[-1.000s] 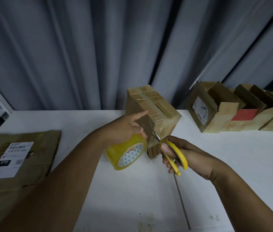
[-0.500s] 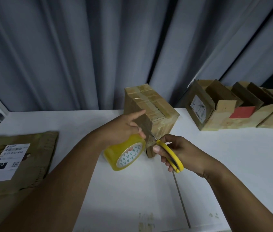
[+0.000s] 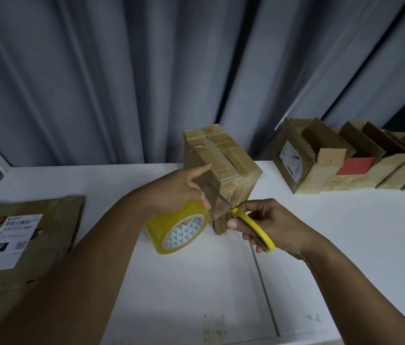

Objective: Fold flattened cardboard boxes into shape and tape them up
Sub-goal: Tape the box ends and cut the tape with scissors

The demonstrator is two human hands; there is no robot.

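Note:
A folded cardboard box point(image 3: 231, 165) stands on the white table point(image 3: 345, 232), its top flaps covered with strips of clear tape. My left hand point(image 3: 179, 190) grips a yellow tape roll point(image 3: 179, 230) just left of the box, index finger stretched out against the box's side. A strip of tape runs from the roll to the box. My right hand point(image 3: 268, 225) holds yellow-handled scissors point(image 3: 251, 225), whose blades reach up-left to that strip beside the box's lower corner.
A flattened cardboard box point(image 3: 22, 235) with a white shipping label lies at the table's left edge. A row of several folded open boxes point(image 3: 340, 165) stands at the back right. Grey curtains hang behind. A seam point(image 3: 263, 290) runs down the table.
The scissor handles have closed together and the blades have moved up into the tape strip. My left hand and the roll have stayed almost still.

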